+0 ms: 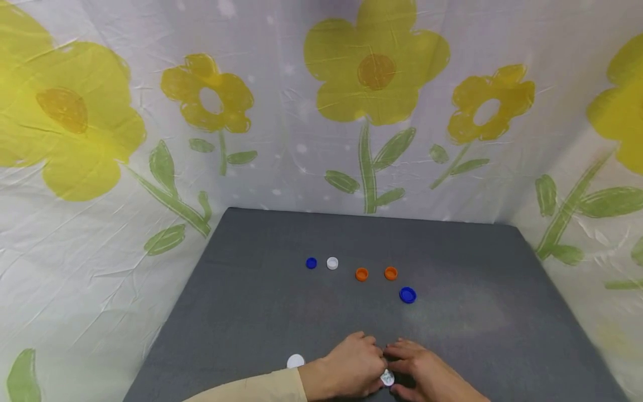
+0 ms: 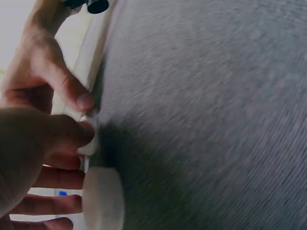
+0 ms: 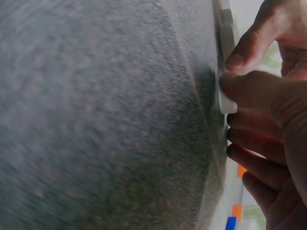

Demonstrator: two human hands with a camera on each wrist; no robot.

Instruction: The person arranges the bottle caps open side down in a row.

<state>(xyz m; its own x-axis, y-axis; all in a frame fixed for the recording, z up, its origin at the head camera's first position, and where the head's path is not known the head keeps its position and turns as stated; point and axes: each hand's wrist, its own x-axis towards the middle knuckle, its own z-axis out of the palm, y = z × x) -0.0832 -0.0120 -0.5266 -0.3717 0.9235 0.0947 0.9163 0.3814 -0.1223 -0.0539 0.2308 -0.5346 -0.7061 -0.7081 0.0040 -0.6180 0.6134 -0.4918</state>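
A white bottle cap (image 1: 387,378) with a mottled grey patch on top lies low over the dark cloth, between both hands. My left hand (image 1: 354,365) reaches it from the left and pinches it. In the left wrist view its thumb is on the edge of the cap (image 2: 88,141). My right hand (image 1: 424,371) holds the other side, thumb tip on the cap (image 3: 227,101) in the right wrist view. The two thumbs almost meet there. Beside my left wrist lies a larger white cap (image 1: 295,361), which stands big in front of the left wrist camera.
Farther back on the dark grey table (image 1: 251,312) lie a small blue cap (image 1: 311,263), a white cap (image 1: 332,263), two orange caps (image 1: 361,274) and a larger blue cap (image 1: 408,295). A flower-printed curtain (image 1: 281,184) closes off the back and both sides.
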